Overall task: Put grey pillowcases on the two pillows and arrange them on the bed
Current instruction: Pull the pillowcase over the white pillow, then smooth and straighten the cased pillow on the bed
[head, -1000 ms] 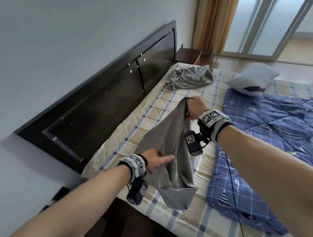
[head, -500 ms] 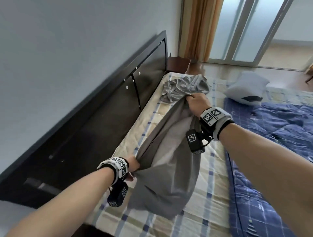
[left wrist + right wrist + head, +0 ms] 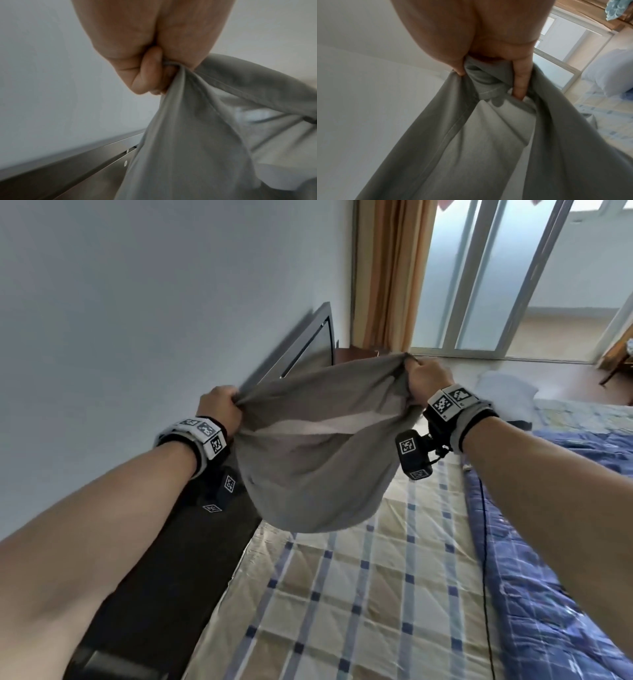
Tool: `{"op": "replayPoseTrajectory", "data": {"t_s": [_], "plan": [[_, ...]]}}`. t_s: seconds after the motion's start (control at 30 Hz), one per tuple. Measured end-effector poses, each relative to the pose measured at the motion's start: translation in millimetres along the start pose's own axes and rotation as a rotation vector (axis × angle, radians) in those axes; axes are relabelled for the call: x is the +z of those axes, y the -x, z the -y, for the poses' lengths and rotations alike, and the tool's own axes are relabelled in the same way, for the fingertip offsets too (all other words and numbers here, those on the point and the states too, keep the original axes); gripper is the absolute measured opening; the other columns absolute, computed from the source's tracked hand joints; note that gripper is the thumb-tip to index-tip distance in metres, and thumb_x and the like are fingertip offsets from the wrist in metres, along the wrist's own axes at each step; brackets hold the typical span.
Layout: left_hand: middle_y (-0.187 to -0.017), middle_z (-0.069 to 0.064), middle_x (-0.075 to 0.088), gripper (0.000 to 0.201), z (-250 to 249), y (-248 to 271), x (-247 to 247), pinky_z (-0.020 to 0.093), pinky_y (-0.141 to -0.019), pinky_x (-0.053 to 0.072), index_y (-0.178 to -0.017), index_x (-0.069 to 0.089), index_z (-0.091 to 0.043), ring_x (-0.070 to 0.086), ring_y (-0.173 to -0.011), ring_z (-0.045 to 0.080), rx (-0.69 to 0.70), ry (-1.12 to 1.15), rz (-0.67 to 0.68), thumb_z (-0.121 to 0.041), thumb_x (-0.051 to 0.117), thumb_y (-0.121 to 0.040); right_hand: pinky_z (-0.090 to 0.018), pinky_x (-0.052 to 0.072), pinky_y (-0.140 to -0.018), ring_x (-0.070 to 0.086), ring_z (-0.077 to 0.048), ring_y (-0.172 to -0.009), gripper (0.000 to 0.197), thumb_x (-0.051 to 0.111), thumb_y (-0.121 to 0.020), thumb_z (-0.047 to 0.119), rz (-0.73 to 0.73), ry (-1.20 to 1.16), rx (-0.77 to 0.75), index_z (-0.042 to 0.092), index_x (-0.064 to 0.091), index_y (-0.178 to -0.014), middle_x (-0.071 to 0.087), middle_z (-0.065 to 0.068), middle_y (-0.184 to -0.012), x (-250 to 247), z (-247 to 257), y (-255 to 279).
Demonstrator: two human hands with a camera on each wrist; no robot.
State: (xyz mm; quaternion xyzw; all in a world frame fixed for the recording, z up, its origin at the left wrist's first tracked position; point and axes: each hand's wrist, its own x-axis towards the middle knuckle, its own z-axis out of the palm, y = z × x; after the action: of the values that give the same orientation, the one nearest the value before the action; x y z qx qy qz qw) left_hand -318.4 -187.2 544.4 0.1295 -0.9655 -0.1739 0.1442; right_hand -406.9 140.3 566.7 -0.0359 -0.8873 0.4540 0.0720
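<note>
A grey pillowcase (image 3: pixel 308 474) hangs in the air above the bed, stretched between both hands, with a white pillow (image 3: pixel 318 428) showing through its open mouth. My left hand (image 3: pixel 221 405) grips the left corner of the opening in a fist; the left wrist view shows the fingers (image 3: pixel 150 70) curled round bunched cloth (image 3: pixel 197 135). My right hand (image 3: pixel 423 380) grips the right corner; in the right wrist view the fingers (image 3: pixel 521 81) pinch gathered fabric (image 3: pixel 488 135). A second white pillow (image 3: pixel 507 398) lies at the far side of the bed. The other grey pillowcase is hidden behind the raised one.
The checked mattress sheet (image 3: pixel 359 594) lies below the hanging pillow. A blue patterned quilt (image 3: pixel 548 542) covers the right side. A dark headboard (image 3: pixel 171 559) runs along the white wall on the left. Beyond the bed are an orange curtain (image 3: pixel 390 275) and glass sliding doors (image 3: pixel 496 285).
Both hands have lifted the pillowcase with the pillow off the mattress into the air. The left hand went from resting on the cloth to gripping its corner. The view has tilted up.
</note>
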Motion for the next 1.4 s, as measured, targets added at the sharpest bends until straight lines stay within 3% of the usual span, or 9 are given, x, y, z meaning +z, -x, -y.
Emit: {"op": "replayPoseTrajectory", "data": {"t_s": [0.17, 0.27, 0.47, 0.63, 0.87, 1.07, 1.2, 1.3, 1.4], "plan": [[-0.101, 0.021, 0.069, 0.015, 25.7, 56.4, 32.6, 0.038, -0.080, 0.049, -0.089, 0.068, -0.007, 0.064, -0.098, 0.041, -0.013, -0.140, 0.201, -0.007, 0.055, -0.082, -0.043, 0.050, -0.094, 0.059, -0.038, -0.113, 0.034, 0.053, -0.095, 0.024, 0.215, 0.276, 0.055, 0.000, 0.059, -0.118, 0.060, -0.025, -0.122, 11.3, -61.1, 41.4], [-0.101, 0.016, 0.072, 0.017, 50.2, 118.5, 79.7, 0.036, -0.081, 0.052, -0.094, 0.071, -0.015, 0.066, -0.100, 0.036, -0.094, -0.285, 0.502, -0.017, 0.057, -0.084, -0.048, 0.057, -0.082, 0.069, -0.038, -0.091, 0.018, 0.055, -0.091, 0.019, 0.417, 0.369, 0.154, 0.005, 0.066, -0.087, 0.070, -0.022, -0.094, 35.2, -127.8, 87.2], [-0.108, 0.012, 0.073, 0.031, 87.1, 222.8, 172.9, 0.023, -0.061, 0.054, -0.111, 0.070, -0.007, 0.070, -0.100, 0.025, -0.224, -0.444, 1.035, -0.007, 0.048, -0.089, -0.031, 0.054, -0.053, 0.067, -0.028, -0.056, 0.030, 0.050, -0.095, 0.021, 0.901, 0.548, 0.324, 0.000, 0.063, -0.077, 0.072, -0.013, -0.074, 75.1, -232.8, 181.5], [-0.107, 0.015, 0.071, 0.029, 104.1, 223.2, 222.5, 0.034, -0.082, 0.056, -0.105, 0.071, -0.012, 0.069, -0.098, 0.032, -0.215, -0.388, 0.954, -0.015, 0.048, -0.088, -0.027, 0.050, -0.045, 0.061, -0.022, -0.047, 0.030, 0.048, -0.097, 0.020, 0.843, 0.555, 0.407, -0.004, 0.064, -0.087, 0.068, -0.007, -0.069, 117.2, -266.0, 178.6], [-0.110, 0.011, 0.069, 0.028, 140.3, 176.4, 315.7, 0.031, -0.089, 0.047, -0.108, 0.067, -0.012, 0.061, -0.108, 0.031, -0.276, -0.249, 0.970, -0.032, 0.054, -0.093, -0.037, 0.060, -0.074, 0.071, -0.024, -0.062, 0.029, 0.052, -0.092, 0.038, 0.792, 0.599, 0.506, 0.011, 0.062, -0.093, 0.075, -0.011, -0.073, 206.2, -310.5, 139.9], [-0.119, 0.014, 0.064, 0.072, 183.1, 144.0, 414.9, 0.043, -0.092, 0.053, -0.125, 0.052, -0.010, 0.065, -0.105, 0.032, -0.543, 0.055, 0.988, -0.065, 0.059, -0.078, -0.038, 0.046, -0.098, 0.058, -0.034, -0.116, 0.066, 0.059, -0.085, 0.056, 0.715, 0.629, 0.570, 0.007, 0.053, -0.128, 0.060, -0.014, -0.128, 278.9, -357.2, 98.8], [-0.127, 0.012, 0.059, 0.113, 194.8, 137.4, 463.9, 0.046, -0.096, 0.051, -0.130, 0.049, -0.006, 0.061, -0.113, 0.033, -0.661, 0.176, 0.941, -0.088, 0.055, -0.052, -0.031, 0.049, -0.076, 0.064, -0.033, -0.098, 0.086, 0.060, -0.070, 0.076, 0.676, 0.588, 0.693, 0.004, 0.062, -0.117, 0.067, -0.016, -0.114, 306.6, -390.4, 78.0], [-0.125, 0.006, 0.062, 0.122, 201.2, 150.9, 489.9, 0.043, -0.100, 0.049, -0.130, 0.051, -0.009, 0.061, -0.113, 0.027, -0.773, 0.329, 0.910, -0.090, 0.060, -0.040, -0.038, 0.051, -0.092, 0.063, -0.034, -0.106, 0.127, 0.056, -0.028, 0.095, 0.573, 0.532, 0.772, 0.012, 0.057, -0.124, 0.065, -0.013, -0.119, 327.3, -441.4, 76.0], [-0.127, 0.004, 0.062, 0.106, 198.5, 165.9, 496.8, 0.036, -0.105, 0.045, -0.132, 0.055, -0.011, 0.059, -0.117, 0.023, -0.809, 0.382, 0.988, -0.079, 0.069, -0.052, -0.037, 0.050, -0.093, 0.062, -0.032, -0.106, 0.108, 0.066, -0.046, 0.085, 0.577, 0.499, 0.839, 0.009, 0.057, -0.122, 0.063, -0.009, -0.113, 333.7, -445.6, 84.8]]}}
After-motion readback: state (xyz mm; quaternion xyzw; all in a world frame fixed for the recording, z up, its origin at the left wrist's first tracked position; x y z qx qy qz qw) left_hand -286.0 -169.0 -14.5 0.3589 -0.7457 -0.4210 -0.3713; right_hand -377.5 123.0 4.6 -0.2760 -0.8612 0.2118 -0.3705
